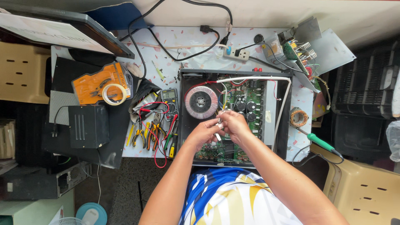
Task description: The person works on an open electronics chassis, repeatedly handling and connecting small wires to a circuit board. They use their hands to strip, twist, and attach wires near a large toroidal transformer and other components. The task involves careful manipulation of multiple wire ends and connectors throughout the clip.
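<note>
The shirt (233, 200), blue, white and yellow, fills the bottom edge, and both forearms run up from it to meet over the table (191, 37). On the table the open amplifier (233, 116) lies with its lid off, so the opening up looks done: the round transformer (201, 102) sits at its left and the green board (246, 100) with dark capacitors at its right, all bare. Left of it lie a black box (88, 126), an orange case (100, 83) with a tape roll (114, 94) on it, a meter (169, 100) and a row of pliers (152, 135). A green soldering iron (321, 142) lies off to the right, untouched. Above the board's middle the left hand (204, 132) and right hand (234, 124) touch, fingers pinched on a small white part (218, 136). The part is held clear of the board, so I judge it not yet fitted; what it is I cannot tell.
</note>
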